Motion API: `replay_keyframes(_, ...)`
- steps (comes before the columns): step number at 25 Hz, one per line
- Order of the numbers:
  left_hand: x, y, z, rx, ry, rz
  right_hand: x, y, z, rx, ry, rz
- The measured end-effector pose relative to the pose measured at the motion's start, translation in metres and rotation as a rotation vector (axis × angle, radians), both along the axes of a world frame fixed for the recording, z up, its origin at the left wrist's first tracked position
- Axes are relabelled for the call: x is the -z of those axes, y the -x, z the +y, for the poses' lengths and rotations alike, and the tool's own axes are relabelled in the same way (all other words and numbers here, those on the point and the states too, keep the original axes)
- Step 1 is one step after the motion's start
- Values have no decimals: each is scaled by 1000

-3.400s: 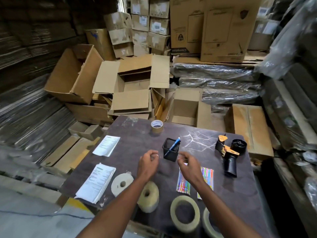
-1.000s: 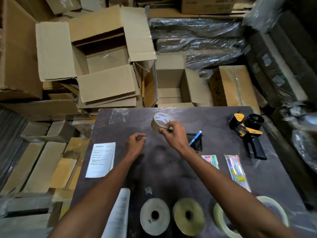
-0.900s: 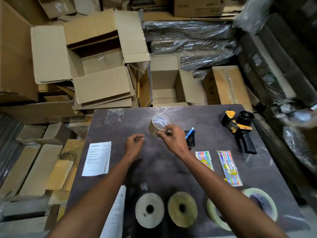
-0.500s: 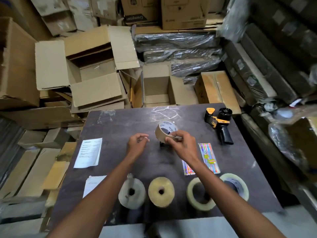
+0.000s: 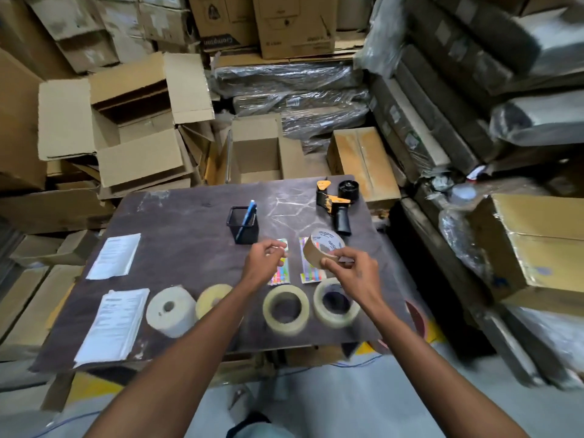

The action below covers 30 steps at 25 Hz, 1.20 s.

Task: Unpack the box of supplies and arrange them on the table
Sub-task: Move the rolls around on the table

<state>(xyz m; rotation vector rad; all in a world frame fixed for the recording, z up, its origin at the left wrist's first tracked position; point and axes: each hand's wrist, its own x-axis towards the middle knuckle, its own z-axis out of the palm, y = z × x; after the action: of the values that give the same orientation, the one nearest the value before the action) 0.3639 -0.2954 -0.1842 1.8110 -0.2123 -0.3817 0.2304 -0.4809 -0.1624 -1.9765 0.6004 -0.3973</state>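
Brown tape roll point(image 5: 322, 251) is up off the surface point(image 5: 189, 248) right now, pinched in the right hand point(image 5: 350, 273), thumb and fingers clamped on its lower edge, and the roll is tilted so you can see the printed white core. It's hanging over the right-hand packet of coloured pens point(image 5: 311, 270). Left hand point(image 5: 264, 263) is just beside it at about 9 o'clock, fingers curled loosely with the tips close together; can't tell if it's pinching anything, looks like nothing.

Everything else is laid out on the dark surface. Along the near edge, around 6 o'clock, there's a row of four rolls: a fat white one point(image 5: 170, 311), a yellowish one point(image 5: 213, 300) partly behind the left forearm, then two clear tape rolls point(image 5: 286, 309) point(image 5: 335, 303) lying flat. A second pen packet point(image 5: 279, 270) sits under the left hand. Black mesh pen cup point(image 5: 242, 225) with a blue pen point(image 5: 248, 214) leaning in it is at 12 o'clock from the hands. Orange-and-black tape gun point(image 5: 336, 203) is out at 1 o'clock near the far corner. Two printed sheets point(image 5: 115, 256) point(image 5: 113, 324) lie over at 9 o'clock, one behind the other.

Open cardboard boxes point(image 5: 132, 121) are piled up behind the surface.
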Motion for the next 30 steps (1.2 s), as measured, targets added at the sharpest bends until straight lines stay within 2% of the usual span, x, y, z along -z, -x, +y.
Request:
replay_keyframes(6,3,60,-82,67,-35,37,9,63,-69,70,37,68)
replay_keyframes(19,58,58,-228,243,-124,84,55,104,-192,376,-133,171)
replay_keyframes(24,79,73,-267,217,-170,95,86,122,-227,397,-152,286)
replay_keyframes(28,95,80,-295,137,-178,131,124,131,-258,363,-187,425)
replay_keyframes(30,96,79,-302,83,-173,94,142,131,-274,319,-182,492)
